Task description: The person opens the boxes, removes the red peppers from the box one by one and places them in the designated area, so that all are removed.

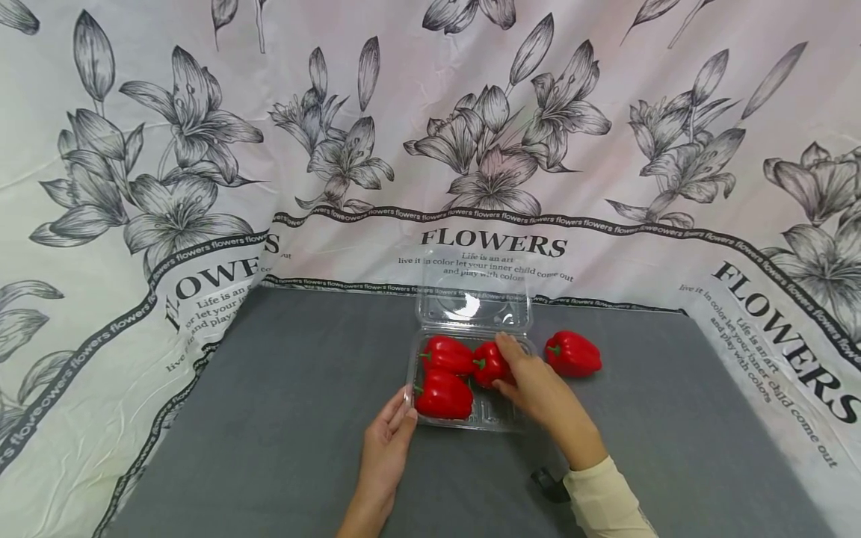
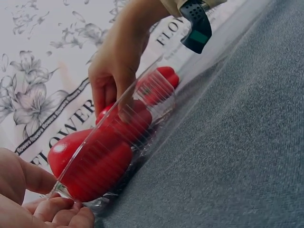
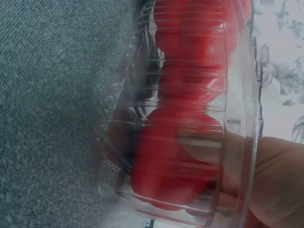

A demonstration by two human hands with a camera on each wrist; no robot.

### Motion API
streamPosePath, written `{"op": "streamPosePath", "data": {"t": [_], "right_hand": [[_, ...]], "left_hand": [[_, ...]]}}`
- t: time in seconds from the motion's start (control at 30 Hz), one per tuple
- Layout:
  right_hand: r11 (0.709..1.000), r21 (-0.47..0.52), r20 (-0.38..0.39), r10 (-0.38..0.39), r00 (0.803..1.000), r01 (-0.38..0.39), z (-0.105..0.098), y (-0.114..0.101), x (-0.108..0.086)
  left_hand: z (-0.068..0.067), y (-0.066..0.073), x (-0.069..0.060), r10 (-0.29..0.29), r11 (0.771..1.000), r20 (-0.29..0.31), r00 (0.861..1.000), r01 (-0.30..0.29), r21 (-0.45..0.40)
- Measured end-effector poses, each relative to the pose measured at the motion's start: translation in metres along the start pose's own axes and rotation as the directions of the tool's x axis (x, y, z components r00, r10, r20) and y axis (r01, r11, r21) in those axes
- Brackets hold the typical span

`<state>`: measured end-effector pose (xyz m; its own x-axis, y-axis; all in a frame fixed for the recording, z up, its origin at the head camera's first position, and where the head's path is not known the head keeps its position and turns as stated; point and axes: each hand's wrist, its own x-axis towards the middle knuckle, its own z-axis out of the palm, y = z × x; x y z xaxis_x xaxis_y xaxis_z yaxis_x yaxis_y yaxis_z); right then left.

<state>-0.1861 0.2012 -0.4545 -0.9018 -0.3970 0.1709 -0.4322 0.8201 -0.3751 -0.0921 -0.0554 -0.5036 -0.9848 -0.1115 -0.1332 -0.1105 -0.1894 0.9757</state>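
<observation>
A clear plastic box (image 1: 494, 420) lies on the grey table, its lid (image 1: 474, 299) raised at the back. Two red bell peppers (image 1: 444, 394) sit one behind the other in its left part. My right hand (image 1: 541, 388) reaches over the box's right side and grips a third pepper (image 1: 489, 365) inside, at the back; the right wrist view shows this pepper (image 3: 171, 161) through the ribbed wall. My left hand (image 1: 386, 448) pinches the box's left rim between thumb and fingers, as the left wrist view shows at the hand (image 2: 42, 194).
Another red pepper (image 1: 573, 354) lies on the table just right of the box. A dark wrist strap (image 1: 550, 486) hangs by my right sleeve. Behind the grey table (image 1: 303, 359) stands a white cloth with printed flowers (image 1: 498, 179), also along both sides.
</observation>
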Motion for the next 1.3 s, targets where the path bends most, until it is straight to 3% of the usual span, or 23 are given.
{"op": "streamPosePath", "data": {"t": [0.6, 1.3], "right_hand": [[1.000, 0.002, 0.019, 0.023, 1.000, -0.023, 0.0009, -0.0030, 0.0007], [1.000, -0.028, -0.026, -0.006, 1.000, 0.005, 0.0009, -0.0024, -0.0011]], "left_hand": [[-0.0001, -0.0011, 0.0012, -0.031, 1.000, -0.027, 0.999, 0.031, 0.006], [0.0028, 0.0009, 0.0004, -0.001, 1.000, -0.026, 1.000, 0.001, -0.006]]}}
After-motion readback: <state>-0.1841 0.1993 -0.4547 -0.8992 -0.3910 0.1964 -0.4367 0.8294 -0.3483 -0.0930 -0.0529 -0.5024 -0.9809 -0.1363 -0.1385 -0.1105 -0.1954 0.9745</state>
